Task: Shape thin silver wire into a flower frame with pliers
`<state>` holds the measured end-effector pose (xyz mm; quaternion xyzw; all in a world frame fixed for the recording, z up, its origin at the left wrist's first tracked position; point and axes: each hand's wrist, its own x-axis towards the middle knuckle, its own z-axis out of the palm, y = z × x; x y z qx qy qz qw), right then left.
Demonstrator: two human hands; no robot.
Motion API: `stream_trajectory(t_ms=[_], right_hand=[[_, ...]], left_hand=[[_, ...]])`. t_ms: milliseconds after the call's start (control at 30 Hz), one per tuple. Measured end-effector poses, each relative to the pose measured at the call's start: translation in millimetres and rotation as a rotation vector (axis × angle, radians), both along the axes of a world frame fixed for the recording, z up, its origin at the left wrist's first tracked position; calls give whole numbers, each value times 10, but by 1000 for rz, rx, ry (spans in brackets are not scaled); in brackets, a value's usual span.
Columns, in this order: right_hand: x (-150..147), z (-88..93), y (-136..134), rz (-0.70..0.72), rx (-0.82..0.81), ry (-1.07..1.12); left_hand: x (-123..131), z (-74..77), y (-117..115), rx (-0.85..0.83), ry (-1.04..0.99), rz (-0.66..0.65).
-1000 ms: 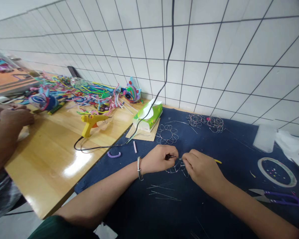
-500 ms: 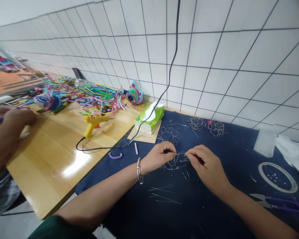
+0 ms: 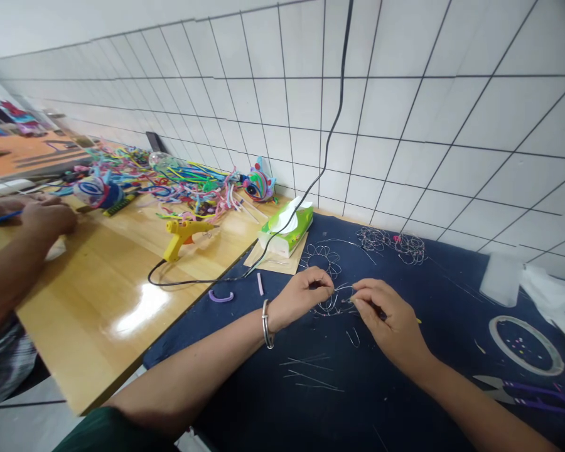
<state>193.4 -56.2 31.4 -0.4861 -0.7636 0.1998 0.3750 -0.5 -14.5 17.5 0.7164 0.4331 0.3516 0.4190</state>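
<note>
Between my hands is a looped thin wire piece (image 3: 332,306), partly hidden by my fingers. My left hand (image 3: 304,295), with a silver bangle at the wrist, pinches its left side. On the other side my right hand (image 3: 381,311) pinches the wire with thumb and forefinger. Just behind lies a flower-shaped wire ring (image 3: 327,254) of several loops. A small bent wire (image 3: 353,338) rests on the dark cloth below my hands, and several straight wire lengths (image 3: 311,370) lie nearer to me.
Purple-handled snips (image 3: 537,394) and a round dish rim (image 3: 494,336) with beads are at right. Tangled wire loops (image 3: 409,248) lie near the wall. A tissue pack (image 3: 289,229), a yellow glue gun (image 3: 179,238) with its cord, and another person's hands (image 3: 47,216) are leftward.
The view has shifted slightly, so most things sit a little lower. My right fingers have moved slightly at the wire; both hands keep their pinch.
</note>
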Motion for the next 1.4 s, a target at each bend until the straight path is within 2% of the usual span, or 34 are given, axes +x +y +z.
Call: stream_trajectory(t_ms=[133,267,333,400,533,600,800,1000,1167,1267,1400], right_hand=[[-45,-75,-37,128,103,14],[-85,-158,-67,372,152,-125],[-80,-170,-66,447,155,-164],[-49,-154,-50,394,127,-123],[56,-85,0,88,-61,90],[94,-62,17,17,-102,167],[103,-107,-10,47,-60,178],[165,-198,-126,34,-103,196],[174,-179,-268,123,-122,172],[141,-192,-350,206,-152,25],[88,-293,-427,161,-134,-319]], left_hand=[[-5,-18,11,14,-16,16],[-11,-45,22,17,-55,31],[-16,-52,27,18,-67,33],[-19,-52,32,18,-69,33],[-20,-37,34,12,-60,24],[-18,-30,31,17,-50,20],[-13,-23,26,41,-24,-1],[14,-2,-8,26,-10,-33],[47,8,-52,34,-16,-65],[57,23,-75,40,-35,-83],[54,61,-110,63,-61,-73]])
